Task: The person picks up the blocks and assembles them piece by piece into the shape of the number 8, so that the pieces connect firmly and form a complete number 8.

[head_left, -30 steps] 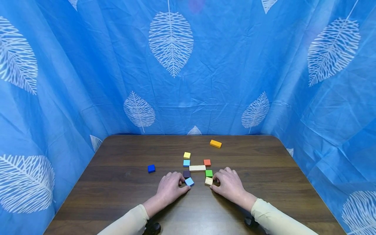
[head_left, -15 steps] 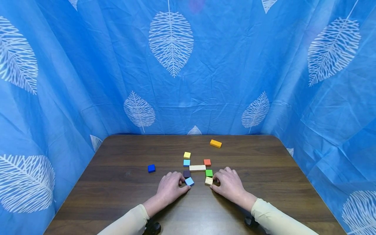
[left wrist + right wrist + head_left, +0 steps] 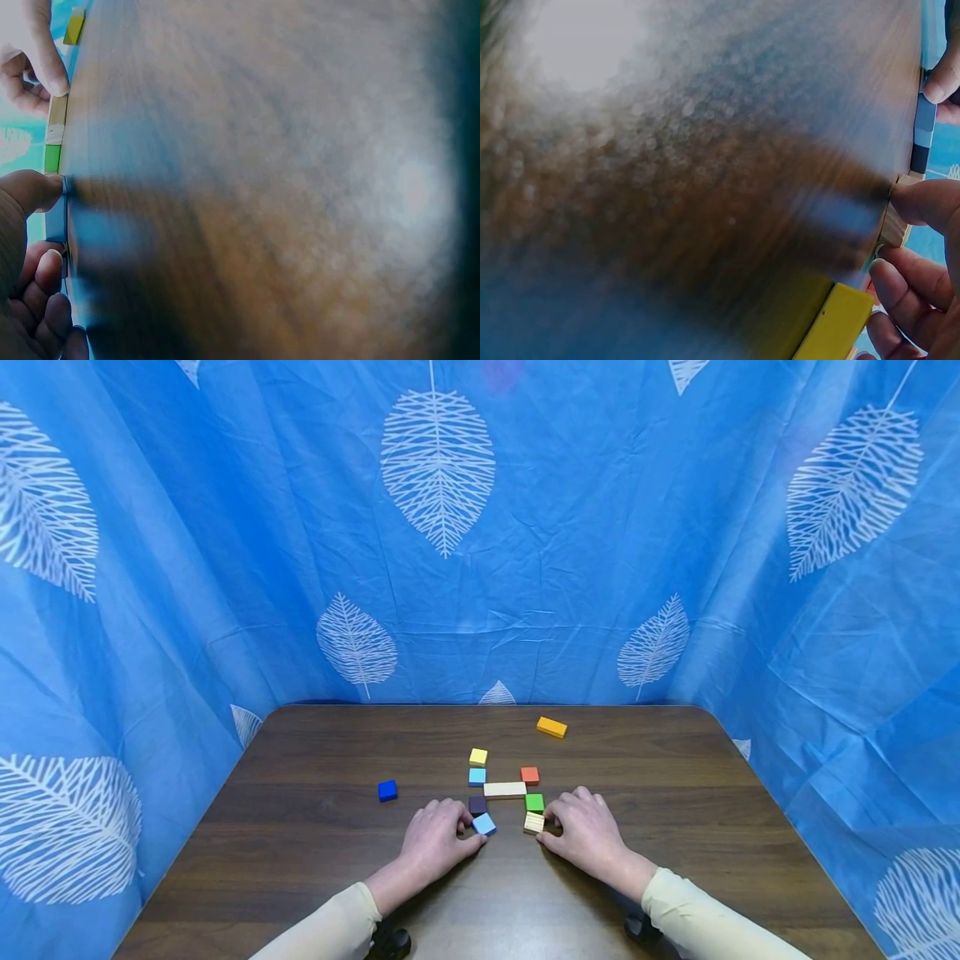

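Note:
In the head view my left hand (image 3: 438, 839) pinches a light blue block (image 3: 483, 824) between thumb and fingers; the block sits askew at the near end of the left row. A dark purple block (image 3: 477, 806) is right behind it. My right hand (image 3: 588, 832) pinches a pale wooden block (image 3: 534, 822), its thumb and fingers on opposite sides in the right wrist view. Behind that block is a green block (image 3: 534, 802). A long cream block (image 3: 505, 790) lies between the two rows. Farther back are a sky-blue block (image 3: 477, 776), a yellow block (image 3: 478, 757) and a red block (image 3: 529, 775).
A dark blue block (image 3: 387, 790) lies apart on the left, and an orange oblong block (image 3: 552, 727) near the back. The brown wooden table (image 3: 300, 852) is bordered by a blue curtain (image 3: 525, 527) with white leaf prints.

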Action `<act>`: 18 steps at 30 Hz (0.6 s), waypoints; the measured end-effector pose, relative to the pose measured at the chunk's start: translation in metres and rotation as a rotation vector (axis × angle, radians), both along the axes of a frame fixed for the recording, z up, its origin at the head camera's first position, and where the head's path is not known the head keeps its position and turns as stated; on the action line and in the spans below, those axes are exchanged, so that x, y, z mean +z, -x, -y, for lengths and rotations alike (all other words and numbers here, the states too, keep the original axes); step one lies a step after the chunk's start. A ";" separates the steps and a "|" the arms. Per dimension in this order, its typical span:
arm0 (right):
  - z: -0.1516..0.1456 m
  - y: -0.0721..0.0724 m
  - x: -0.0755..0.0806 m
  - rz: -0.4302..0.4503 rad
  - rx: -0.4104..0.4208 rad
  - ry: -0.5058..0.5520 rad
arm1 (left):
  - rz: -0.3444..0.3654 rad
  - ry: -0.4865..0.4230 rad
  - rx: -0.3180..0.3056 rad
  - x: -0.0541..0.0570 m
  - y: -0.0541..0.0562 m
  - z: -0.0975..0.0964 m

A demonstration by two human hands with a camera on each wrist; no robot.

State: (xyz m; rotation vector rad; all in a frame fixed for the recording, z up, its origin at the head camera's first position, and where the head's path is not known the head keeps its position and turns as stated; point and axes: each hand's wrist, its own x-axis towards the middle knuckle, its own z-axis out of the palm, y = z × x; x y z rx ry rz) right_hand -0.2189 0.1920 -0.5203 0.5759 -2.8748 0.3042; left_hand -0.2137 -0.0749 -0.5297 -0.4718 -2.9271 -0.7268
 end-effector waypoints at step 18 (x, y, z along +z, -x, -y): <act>0.001 0.000 0.000 0.009 -0.014 -0.005 | -0.015 0.000 0.003 -0.002 0.000 0.001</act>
